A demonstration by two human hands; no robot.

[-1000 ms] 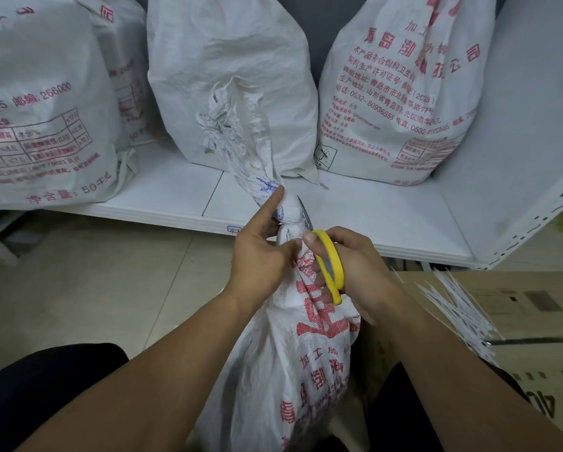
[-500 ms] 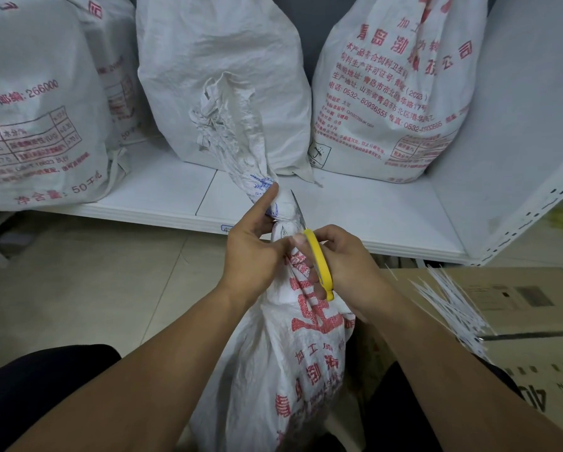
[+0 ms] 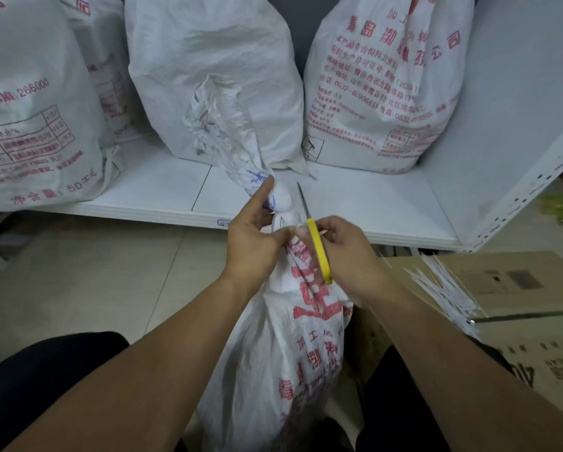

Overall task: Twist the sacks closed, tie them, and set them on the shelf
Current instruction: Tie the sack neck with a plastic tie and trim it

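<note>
The left fingers are half spread. The forefinger lies straight up along the twisted neck of the sack, its tip on the neck just above the tied waist. The thumb presses the cloth below that waist from the front, and the other fingers curl behind the neck, so the left hand grips it. The right fingers are curled tight round the yellow handle of the scissors. The right hand holds them just right of the neck. The blades show as one thin strip pointing up beside the neck. I cannot tell whether they touch the cloth.

The sack stands upright on the floor between the person's dark-clad knees, with its loose mouth flaring up past the forefinger. Behind the sack runs the white shelf, and three filled sacks stand on it, left, middle and right. Right of the sack sits a brown box, and a bunch of white ties lies across its top.
</note>
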